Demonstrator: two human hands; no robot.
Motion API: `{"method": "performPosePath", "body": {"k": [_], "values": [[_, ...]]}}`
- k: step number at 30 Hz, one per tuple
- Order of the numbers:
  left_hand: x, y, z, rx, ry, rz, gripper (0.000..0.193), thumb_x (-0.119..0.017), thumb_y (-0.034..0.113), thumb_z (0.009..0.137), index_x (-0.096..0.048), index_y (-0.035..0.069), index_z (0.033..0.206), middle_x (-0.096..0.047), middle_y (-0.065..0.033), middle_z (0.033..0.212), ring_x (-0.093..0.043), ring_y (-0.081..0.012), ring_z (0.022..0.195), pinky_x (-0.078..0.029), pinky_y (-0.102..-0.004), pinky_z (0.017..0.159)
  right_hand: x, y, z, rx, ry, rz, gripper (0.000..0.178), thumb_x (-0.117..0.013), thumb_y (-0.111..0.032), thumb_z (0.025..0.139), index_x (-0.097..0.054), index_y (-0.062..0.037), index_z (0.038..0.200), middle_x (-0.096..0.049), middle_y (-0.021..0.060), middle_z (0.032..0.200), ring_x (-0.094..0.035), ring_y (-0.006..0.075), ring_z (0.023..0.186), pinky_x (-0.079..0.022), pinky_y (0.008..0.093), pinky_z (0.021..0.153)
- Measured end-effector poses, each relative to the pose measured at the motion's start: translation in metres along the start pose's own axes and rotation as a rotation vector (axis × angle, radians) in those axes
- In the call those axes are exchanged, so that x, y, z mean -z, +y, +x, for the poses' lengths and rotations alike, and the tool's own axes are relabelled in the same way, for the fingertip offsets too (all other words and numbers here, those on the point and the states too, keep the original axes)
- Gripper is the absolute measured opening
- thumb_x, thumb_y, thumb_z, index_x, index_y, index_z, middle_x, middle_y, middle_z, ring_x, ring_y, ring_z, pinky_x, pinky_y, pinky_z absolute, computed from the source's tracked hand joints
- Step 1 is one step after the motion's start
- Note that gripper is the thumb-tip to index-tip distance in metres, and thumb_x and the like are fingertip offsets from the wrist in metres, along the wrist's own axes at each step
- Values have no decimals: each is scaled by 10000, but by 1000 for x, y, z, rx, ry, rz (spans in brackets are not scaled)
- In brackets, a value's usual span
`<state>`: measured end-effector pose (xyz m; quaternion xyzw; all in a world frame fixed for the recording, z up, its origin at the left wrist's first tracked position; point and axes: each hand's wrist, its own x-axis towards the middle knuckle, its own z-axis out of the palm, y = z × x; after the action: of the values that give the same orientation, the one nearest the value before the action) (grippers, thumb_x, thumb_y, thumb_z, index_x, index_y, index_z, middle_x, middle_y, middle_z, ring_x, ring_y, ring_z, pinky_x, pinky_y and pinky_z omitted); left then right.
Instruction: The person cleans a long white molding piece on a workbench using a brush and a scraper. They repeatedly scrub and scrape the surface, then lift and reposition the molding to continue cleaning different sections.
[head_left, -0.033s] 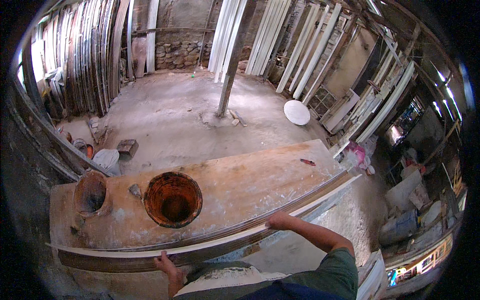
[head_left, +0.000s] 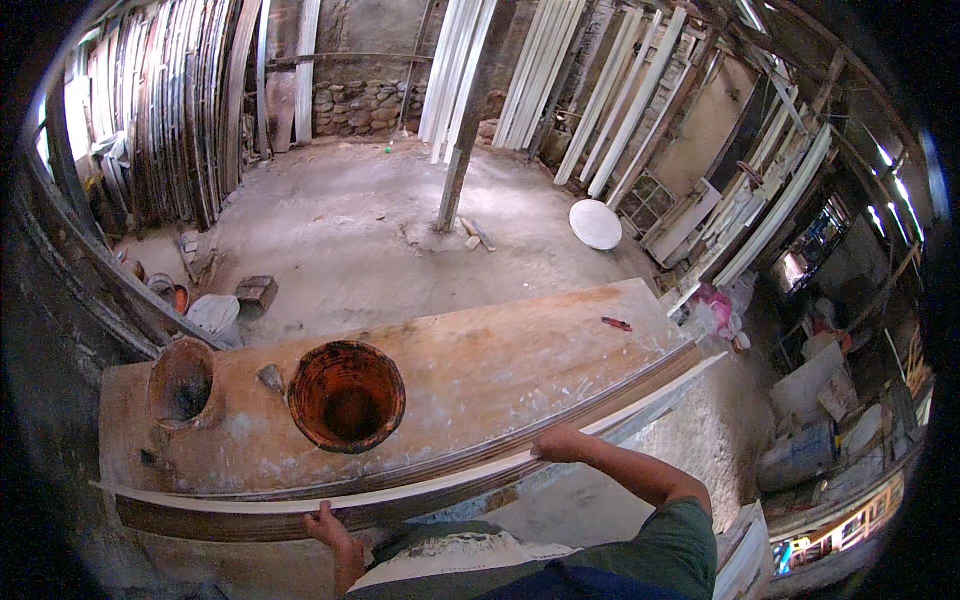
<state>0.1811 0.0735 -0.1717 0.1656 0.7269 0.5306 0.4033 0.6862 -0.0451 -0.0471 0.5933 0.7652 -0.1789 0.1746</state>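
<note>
A long, thin white strip (head_left: 430,486) lies along the near edge of the worktable (head_left: 500,370), bending across the view. My left hand (head_left: 331,530) grips its near side left of the middle, thumb raised and fingers curled. Farther right, my right hand (head_left: 562,443) is closed over the same strip, with the arm stretched out. Part of the fingers of both hands is hidden. Just beyond the strip, the dark layered edge of the table runs alongside it.
On the table stand an orange-stained bucket (head_left: 348,398), a smaller worn pot (head_left: 183,385) and a putty-knife-like tool (head_left: 269,377). A small red tool (head_left: 617,324) lies at the far right. Beyond are a post (head_left: 462,150), a white disc (head_left: 595,224) and leaning white strips (head_left: 640,100).
</note>
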Motion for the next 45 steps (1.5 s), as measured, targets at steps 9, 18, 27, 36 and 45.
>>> {"method": "performPosePath", "body": {"k": [9, 18, 27, 36, 45], "values": [[68, -46, 31, -4, 0, -110, 121, -624, -14, 754, -538, -25, 838, -559, -78, 722, -568, -171, 625, -502, -324, 549, -19, -64, -61, -9, -132, 57, 165, -575, -247, 851, -632, -94, 829, -657, 142, 866, -647, 364, 826, -504, 493, 718], [84, 70, -87, -244, -103, 127, 198, -645, 17, 818, -593, -39, 1001, -571, -66, 799, -556, -168, 659, -499, -304, 563, -112, -99, -122, -49, 69, 245, 131, -550, -175, 830, -624, -80, 779, -652, 150, 807, -652, 364, 779, -505, 509, 682], [56, 204, -275, -991, -94, 182, 216, -733, 80, 807, -586, -57, 887, -558, -66, 728, -506, -169, 692, -428, -323, 634, -175, -130, -165, -88, 544, 509, 91, -594, -172, 802, -620, -108, 861, -609, 111, 786, -647, 324, 736, -517, 462, 612], [-73, 193, -412, -1624, -583, -435, 579, -723, 280, 834, -464, 11, 1277, -514, -193, 1208, -575, -269, 1026, -529, -389, 808, -164, -103, -261, -124, 820, 702, 281, -675, -124, 747, -647, -121, 1027, -620, 93, 832, -644, 303, 777, -519, 416, 647], [-204, 61, -708, -399, -2468, -636, 522, -673, 548, 818, -481, 84, 958, -535, -86, 830, -590, -228, 714, -536, -353, 619, -151, -8, -410, -432, 1228, 737, 267, -716, -207, 753, -661, -69, 974, -617, 88, 824, -638, 293, 728, -512, 396, 624]]}}
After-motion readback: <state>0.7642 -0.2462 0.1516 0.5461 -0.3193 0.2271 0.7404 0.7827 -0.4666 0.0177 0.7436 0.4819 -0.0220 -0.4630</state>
